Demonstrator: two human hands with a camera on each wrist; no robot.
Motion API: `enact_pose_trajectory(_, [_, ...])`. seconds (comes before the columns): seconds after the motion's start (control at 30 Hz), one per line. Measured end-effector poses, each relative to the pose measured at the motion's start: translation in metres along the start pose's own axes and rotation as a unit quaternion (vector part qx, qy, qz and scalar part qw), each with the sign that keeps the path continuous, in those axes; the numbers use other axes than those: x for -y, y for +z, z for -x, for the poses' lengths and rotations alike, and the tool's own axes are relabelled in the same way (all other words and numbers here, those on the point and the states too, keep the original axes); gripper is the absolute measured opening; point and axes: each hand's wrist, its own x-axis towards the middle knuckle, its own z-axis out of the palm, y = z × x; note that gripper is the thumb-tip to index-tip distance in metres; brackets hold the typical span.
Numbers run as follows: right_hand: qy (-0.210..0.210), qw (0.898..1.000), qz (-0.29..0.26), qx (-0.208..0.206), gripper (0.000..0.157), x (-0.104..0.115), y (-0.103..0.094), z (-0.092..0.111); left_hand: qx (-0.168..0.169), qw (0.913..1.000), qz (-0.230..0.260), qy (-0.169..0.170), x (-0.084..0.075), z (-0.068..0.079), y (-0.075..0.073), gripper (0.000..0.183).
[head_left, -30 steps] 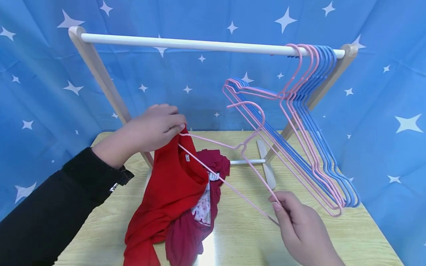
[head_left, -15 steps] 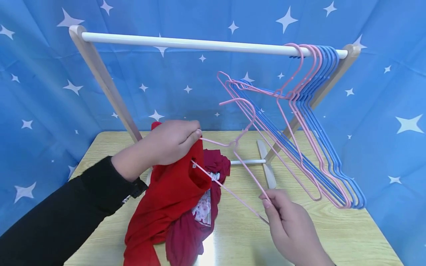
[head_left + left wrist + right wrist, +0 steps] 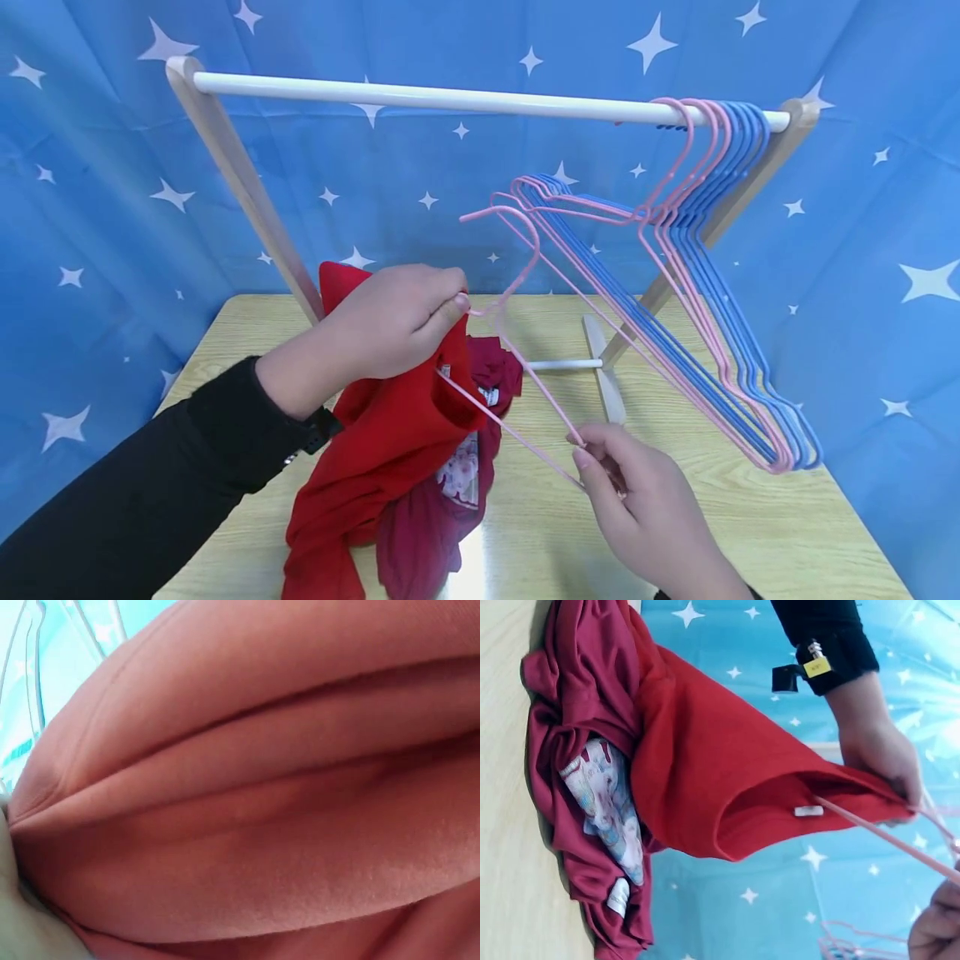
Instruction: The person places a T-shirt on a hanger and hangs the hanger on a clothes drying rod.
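My left hand (image 3: pixel 405 321) grips a red shirt (image 3: pixel 390 450) by its neck edge, lifting that part off the table. One arm of a pink clothes hanger (image 3: pixel 536 379) runs into the neck opening, its tip hidden in the cloth under my left hand. At the hanger's other end, my right hand (image 3: pixel 648 500) pinches the corner between thumb and fingers. The hook points up and left. Red cloth (image 3: pixel 262 810) fills most of the left wrist view. A white label (image 3: pixel 808 811) shows inside the neck in the right wrist view.
A dark red garment (image 3: pixel 427 533) with a printed patch lies crumpled under the shirt. Several pink and blue hangers (image 3: pixel 720 333) hang at the right end of the white rail (image 3: pixel 450 98). Wooden legs (image 3: pixel 240 179) carry the rail above the wooden table (image 3: pixel 750 533).
My left hand has moved right and down along the hanger, drawing the red shirt further over its arm. My right hand has brought the hanger left. The front hanging hangers have swayed.
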Motion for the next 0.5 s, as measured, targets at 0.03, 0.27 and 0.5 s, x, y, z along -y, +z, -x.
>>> enact_pose_trajectory(0.03, [-0.014, 0.999, -0.033, 0.001, 0.026, -0.002, 0.000, 0.001, -0.011, 0.9999, 0.009, 0.001, 0.001, 0.000, -0.002, 0.018])
enact_pose_trajectory(0.27, [-0.157, 0.958, -0.236, -0.052, 0.028, -0.008, 0.012, 0.001, -0.044, 0.9974, 0.056, 0.011, 0.003, 0.000, -0.003, 0.018])
enact_pose_trajectory(0.5, [-0.168, 0.918, -0.354, -0.060, 0.035, -0.009, 0.018, -0.002, -0.061, 0.9946, 0.080, 0.026, 0.002, 0.003, 0.000, 0.014])
